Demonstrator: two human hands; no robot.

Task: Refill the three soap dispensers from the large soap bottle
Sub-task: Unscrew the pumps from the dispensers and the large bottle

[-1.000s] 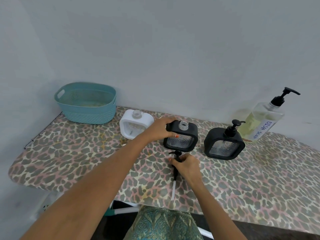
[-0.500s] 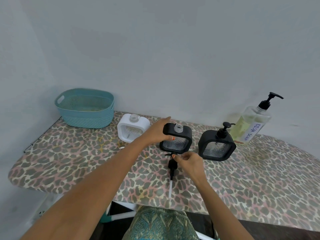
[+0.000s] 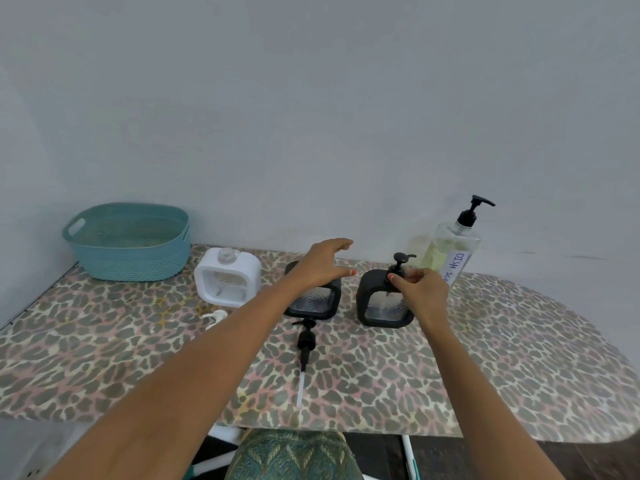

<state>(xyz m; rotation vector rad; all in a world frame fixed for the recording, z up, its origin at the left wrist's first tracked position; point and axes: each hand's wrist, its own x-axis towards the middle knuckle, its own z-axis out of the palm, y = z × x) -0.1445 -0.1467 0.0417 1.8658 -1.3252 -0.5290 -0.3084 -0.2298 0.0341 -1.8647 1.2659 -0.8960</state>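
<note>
Three square dispensers stand in a row on the board. The white dispenser at the left has an open neck, and its white pump lies in front of it. The middle black dispenser is partly hidden by my left hand, which hovers open above it. Its black pump with a clear tube lies flat in front. My right hand pinches the pump collar of the right black dispenser. The large clear soap bottle, labelled dish soap, stands behind it.
A teal plastic basket sits at the board's back left corner. The leopard-print board ends in a rounded right edge, with a grey wall close behind. Patterned green fabric shows below the front edge.
My left hand let go of the middle dispenser and lifted above it. My right hand left the loose black pump on the board and moved right onto the right dispenser's pump.
</note>
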